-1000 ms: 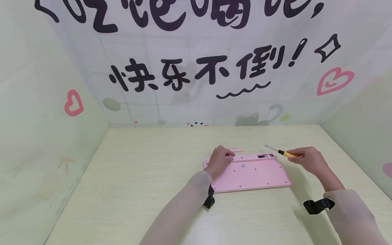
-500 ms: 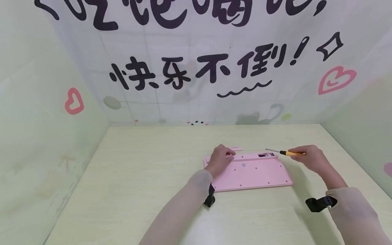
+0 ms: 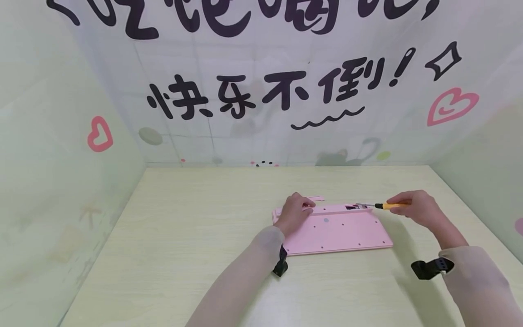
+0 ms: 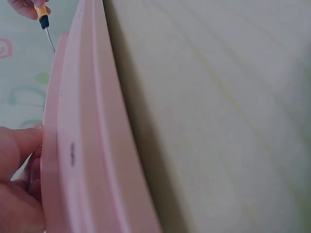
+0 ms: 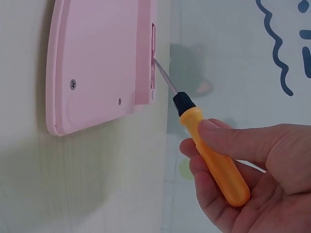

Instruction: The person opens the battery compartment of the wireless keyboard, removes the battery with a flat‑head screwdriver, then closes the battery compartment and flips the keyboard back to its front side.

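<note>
A pink keyboard [image 3: 341, 235] lies with its screw-dotted underside up. My left hand [image 3: 293, 212] holds it by the raised ridge at its far left, thumb and fingers at the ridge in the left wrist view. Between thumb and fingers, my right hand [image 3: 416, 208] grips a screwdriver [image 5: 216, 158] with a yellow handle and black collar. Its metal shaft points left, and the tip is right at the open slot [image 3: 354, 207] near the ridge's right end. Dark and metallic parts show inside that slot.
Behind the ridge, a small flat pink cover [image 3: 316, 198] lies on the pale wooden table [image 3: 196, 236], partly hidden by my left hand. A printed backdrop [image 3: 245, 145] stands along the table's far edge, with side panels at left and right.
The screwdriver has moved from above and behind the keyboard down to the open slot, its shaft now nearly level. My left hand keeps its hold on the keyboard.
</note>
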`<state>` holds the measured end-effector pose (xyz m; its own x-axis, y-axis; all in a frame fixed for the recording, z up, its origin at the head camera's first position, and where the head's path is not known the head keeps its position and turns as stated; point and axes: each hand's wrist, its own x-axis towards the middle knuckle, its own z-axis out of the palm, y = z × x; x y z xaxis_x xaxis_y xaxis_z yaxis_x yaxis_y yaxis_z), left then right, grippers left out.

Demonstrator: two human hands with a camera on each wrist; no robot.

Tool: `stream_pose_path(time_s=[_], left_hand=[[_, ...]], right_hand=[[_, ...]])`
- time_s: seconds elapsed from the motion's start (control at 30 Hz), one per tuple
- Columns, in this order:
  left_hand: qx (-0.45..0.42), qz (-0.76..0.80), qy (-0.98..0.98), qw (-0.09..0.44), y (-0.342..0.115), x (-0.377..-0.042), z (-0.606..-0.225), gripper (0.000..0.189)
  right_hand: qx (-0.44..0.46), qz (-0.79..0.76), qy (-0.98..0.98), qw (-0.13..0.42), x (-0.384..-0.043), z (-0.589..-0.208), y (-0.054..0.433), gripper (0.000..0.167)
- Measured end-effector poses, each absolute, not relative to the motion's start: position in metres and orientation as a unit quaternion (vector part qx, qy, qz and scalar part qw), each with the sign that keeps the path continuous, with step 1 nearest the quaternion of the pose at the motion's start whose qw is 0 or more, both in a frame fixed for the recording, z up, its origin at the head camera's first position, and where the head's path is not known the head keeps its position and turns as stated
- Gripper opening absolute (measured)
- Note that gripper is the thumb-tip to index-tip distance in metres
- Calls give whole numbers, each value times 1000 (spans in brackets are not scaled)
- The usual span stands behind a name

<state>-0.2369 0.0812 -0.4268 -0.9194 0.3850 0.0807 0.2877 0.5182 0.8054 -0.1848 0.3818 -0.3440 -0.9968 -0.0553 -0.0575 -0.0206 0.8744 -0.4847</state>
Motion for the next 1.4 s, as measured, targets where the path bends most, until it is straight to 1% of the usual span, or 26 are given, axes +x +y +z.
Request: stream_pose_path(time_s=[0.33,0.83,1.2,1.4], left_hand=[[193,446,872,49,80,-237,-427,16],[187,445,874,53,79,-236,-426,16],[197,438,876,48,80,-236,-424,17],[198,432,879,46,81,-237,-426,16]], right_hand=[[-12,-248,967,61,-194,-336,385,25],[-42,-234,966,106,-209,-320,385,22],[-69,-167,975,128,-229,-307,372,12],[-65,-121,978,156,-240,-300,359,8]])
